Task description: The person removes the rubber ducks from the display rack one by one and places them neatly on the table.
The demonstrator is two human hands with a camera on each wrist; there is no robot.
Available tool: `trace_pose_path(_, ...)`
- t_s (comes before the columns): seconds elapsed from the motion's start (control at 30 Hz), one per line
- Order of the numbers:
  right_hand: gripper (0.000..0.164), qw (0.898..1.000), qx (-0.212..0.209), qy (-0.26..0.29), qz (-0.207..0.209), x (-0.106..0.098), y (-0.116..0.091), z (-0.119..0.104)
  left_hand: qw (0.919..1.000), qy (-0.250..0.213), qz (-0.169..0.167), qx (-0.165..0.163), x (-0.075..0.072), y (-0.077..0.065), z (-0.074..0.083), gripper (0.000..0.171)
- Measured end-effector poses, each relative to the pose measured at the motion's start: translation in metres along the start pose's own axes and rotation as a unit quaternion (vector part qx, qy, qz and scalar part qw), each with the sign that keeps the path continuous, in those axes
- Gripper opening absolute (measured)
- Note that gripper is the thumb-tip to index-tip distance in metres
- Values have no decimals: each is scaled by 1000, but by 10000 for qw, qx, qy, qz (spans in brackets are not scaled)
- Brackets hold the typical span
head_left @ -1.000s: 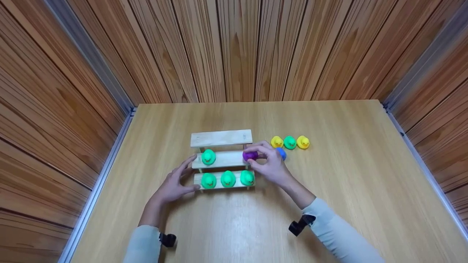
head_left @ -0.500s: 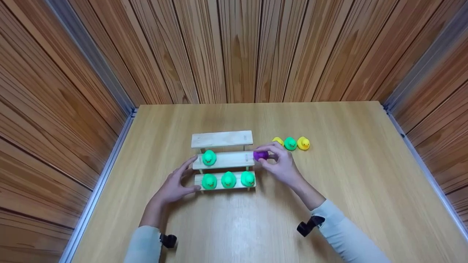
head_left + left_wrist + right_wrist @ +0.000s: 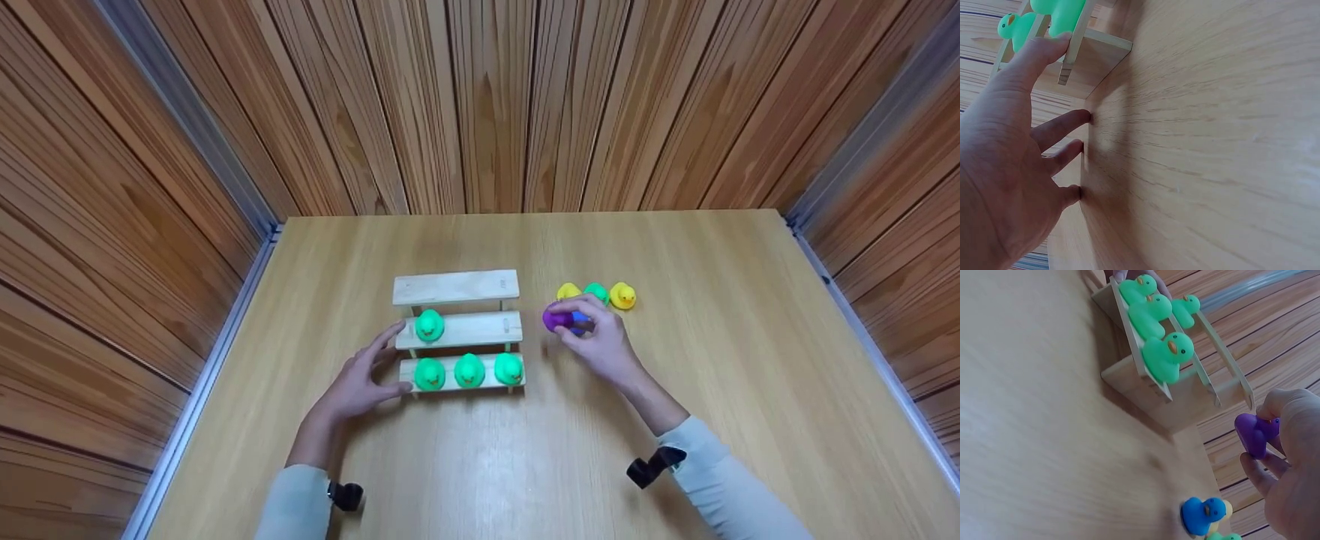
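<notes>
My right hand (image 3: 600, 341) pinches a purple rubber duck (image 3: 557, 318) between thumb and fingers, off the right end of a three-step wooden rack (image 3: 480, 328). In the right wrist view the purple duck (image 3: 1252, 433) is held up above the table. My left hand (image 3: 365, 379) rests at the rack's left end. Its thumb (image 3: 1044, 50) touches the front shelf's edge, while other fingertips reach down to the tabletop. Several green rubber ducks stand on the rack: a row along the front shelf (image 3: 1165, 354) and one green duck (image 3: 430, 325) at the left of the middle shelf.
Right of the rack, a blue duck (image 3: 1202, 516) stands partly hidden by the right hand in the head view. Behind it are a yellow duck (image 3: 568, 290), a green duck (image 3: 596, 292) and another yellow duck (image 3: 622, 295). Wood-plank walls (image 3: 495, 112) enclose the table.
My right hand has carried the purple duck rightward, from over the middle shelf's right end to beside the rack, in front of the blue duck. The left hand has stayed in place.
</notes>
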State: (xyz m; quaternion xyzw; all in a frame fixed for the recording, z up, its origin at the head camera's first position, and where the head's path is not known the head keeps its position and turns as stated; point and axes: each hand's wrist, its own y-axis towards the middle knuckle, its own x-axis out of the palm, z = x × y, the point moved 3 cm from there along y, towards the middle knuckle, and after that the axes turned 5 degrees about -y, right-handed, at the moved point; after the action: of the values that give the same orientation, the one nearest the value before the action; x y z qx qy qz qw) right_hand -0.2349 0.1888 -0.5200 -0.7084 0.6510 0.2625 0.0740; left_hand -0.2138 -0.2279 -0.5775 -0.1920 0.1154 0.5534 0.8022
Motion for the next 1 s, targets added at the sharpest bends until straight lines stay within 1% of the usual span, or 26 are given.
trace_pose_path(0.13,30,10000,37,40,56,-6,-2,4,10000,1,-20,77,0,0,0,101)
trace_pose_path(0.37,33,9996,80,195,175,-16,-6,17,10000,48,3,57,0,0,-2,100)
trace_pose_path(0.67,30,9992,268,-128,266,-31,-9,34,9999,136,11,77,-1,-1,1,99)
trace_pose_path(1.0,30,9981,355,-412,292,-41,-11,54,9999,47,-3,150,0,-1,1,100)
